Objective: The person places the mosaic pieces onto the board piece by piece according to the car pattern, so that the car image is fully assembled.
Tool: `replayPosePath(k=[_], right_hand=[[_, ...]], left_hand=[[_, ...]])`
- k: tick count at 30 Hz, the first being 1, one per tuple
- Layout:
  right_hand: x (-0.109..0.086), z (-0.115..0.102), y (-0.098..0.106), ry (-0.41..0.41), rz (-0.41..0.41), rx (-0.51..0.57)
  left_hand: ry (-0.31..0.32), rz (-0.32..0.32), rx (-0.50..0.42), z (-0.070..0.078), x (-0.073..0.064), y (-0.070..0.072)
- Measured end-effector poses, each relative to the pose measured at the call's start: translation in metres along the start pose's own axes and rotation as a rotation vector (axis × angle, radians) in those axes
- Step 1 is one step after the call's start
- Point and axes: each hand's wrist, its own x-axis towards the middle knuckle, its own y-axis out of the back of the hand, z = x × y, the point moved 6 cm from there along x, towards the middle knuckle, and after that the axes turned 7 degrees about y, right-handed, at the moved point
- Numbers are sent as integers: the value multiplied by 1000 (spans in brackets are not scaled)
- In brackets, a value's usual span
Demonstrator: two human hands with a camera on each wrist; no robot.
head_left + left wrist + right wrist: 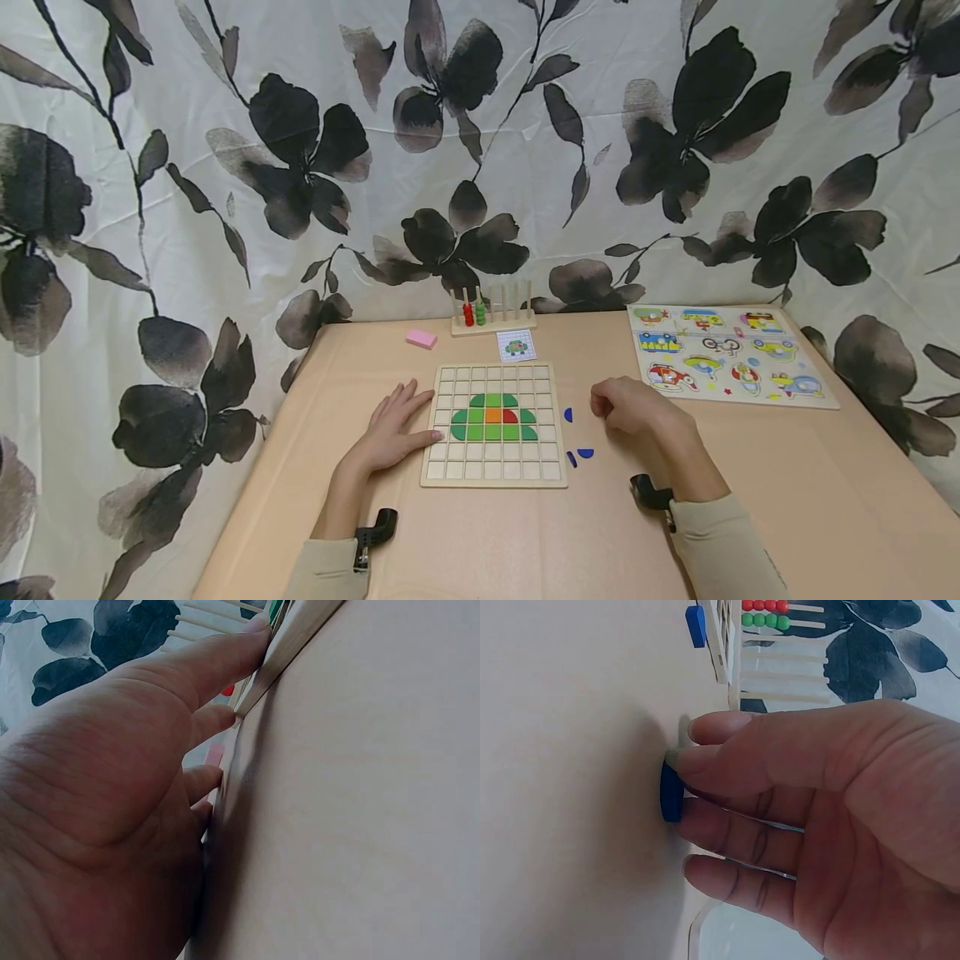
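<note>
A wooden grid board [491, 471] lies mid-table, with green, orange and red tiles [492, 432] set in its cells. Against its left edge rests my left hand [393, 429], fingers spread, thumb on the rim. To the right of the board my right hand [637, 408] is low over the table. In the right wrist view, its thumb and fingers pinch a blue tile [672, 789] at the tabletop; the head view hides this tile. Between board and right hand lie several blue half-round tiles [586, 453], one of them standing on edge or tilted.
Behind the board are a small pattern card [517, 346], a pink block [422, 338] and a peg rack [495, 323] with red and green beads. A picture puzzle board [735, 354] with vehicles lies at the back right. A floral curtain [480, 167] hangs behind the table.
</note>
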Motion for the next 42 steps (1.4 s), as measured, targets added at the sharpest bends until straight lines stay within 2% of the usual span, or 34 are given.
replayPosePath(k=[32, 42], right_hand=[[1, -3, -1, 38, 25, -10], [2, -2, -4, 12, 18, 21]], left_hand=[[10, -7, 2, 0, 0, -1], [10, 0, 9, -1, 1, -1]])
